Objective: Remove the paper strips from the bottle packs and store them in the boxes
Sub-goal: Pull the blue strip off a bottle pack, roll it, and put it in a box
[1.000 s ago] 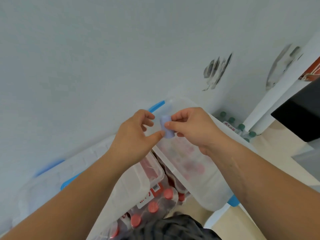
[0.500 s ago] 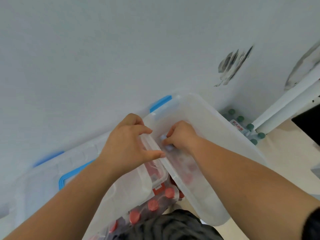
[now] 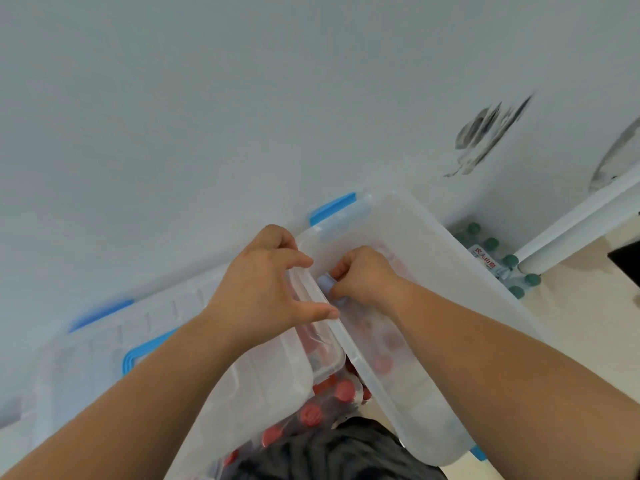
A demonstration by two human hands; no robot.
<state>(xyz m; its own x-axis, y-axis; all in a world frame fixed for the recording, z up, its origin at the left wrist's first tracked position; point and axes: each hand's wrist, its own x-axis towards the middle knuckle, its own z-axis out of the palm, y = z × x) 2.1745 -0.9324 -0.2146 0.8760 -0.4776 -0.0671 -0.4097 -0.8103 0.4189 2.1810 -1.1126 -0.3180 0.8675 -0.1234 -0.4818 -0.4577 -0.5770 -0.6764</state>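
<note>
Right hand (image 3: 363, 277) pinches the paper strip (image 3: 327, 284) inside the box (image 3: 450, 268); left hand (image 3: 266, 289) grips its rim; release low, clear of the rim.

single head-worn view, looking steeply down, close over hands (image 3: 311, 282), wall ahead
</note>
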